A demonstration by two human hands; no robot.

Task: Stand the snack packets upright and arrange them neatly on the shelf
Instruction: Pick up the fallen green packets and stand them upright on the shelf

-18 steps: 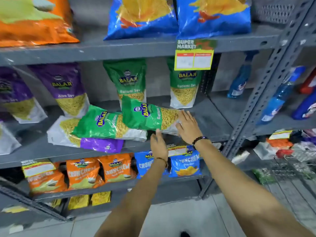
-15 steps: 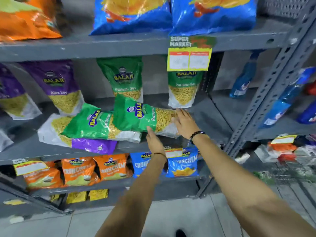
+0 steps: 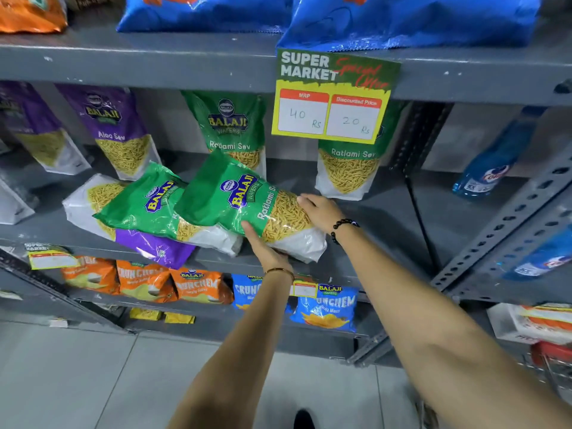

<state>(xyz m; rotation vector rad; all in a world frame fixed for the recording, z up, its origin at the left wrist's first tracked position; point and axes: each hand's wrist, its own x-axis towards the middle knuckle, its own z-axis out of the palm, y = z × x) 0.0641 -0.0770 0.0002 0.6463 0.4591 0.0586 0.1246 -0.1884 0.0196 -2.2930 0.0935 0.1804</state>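
A green Ratlami Sev packet [image 3: 247, 199] lies tilted on the grey middle shelf [image 3: 371, 212], its top raised toward the back left. My left hand [image 3: 266, 249] grips its lower front edge from beneath. My right hand [image 3: 318, 209] presses on its right side near the bottom end. A second green packet [image 3: 148, 205] lies flat to its left, on top of a fallen purple packet [image 3: 154, 249]. Two green packets [image 3: 232, 128] [image 3: 346, 171] and purple Aloo Sev packets [image 3: 114, 131] stand upright at the back.
A special-offer price card [image 3: 334, 97] hangs from the shelf above. Blue bags [image 3: 402, 20] fill the top shelf. Orange [image 3: 145, 280] and blue [image 3: 328, 308] Crunchem packets sit on the lower shelf. Blue bottles [image 3: 492, 168] stand beyond the slotted upright [image 3: 501, 224] at right.
Both hands have closed in on the right green packet and lifted its top end, so it now tilts up. The camera has moved closer to the shelf.
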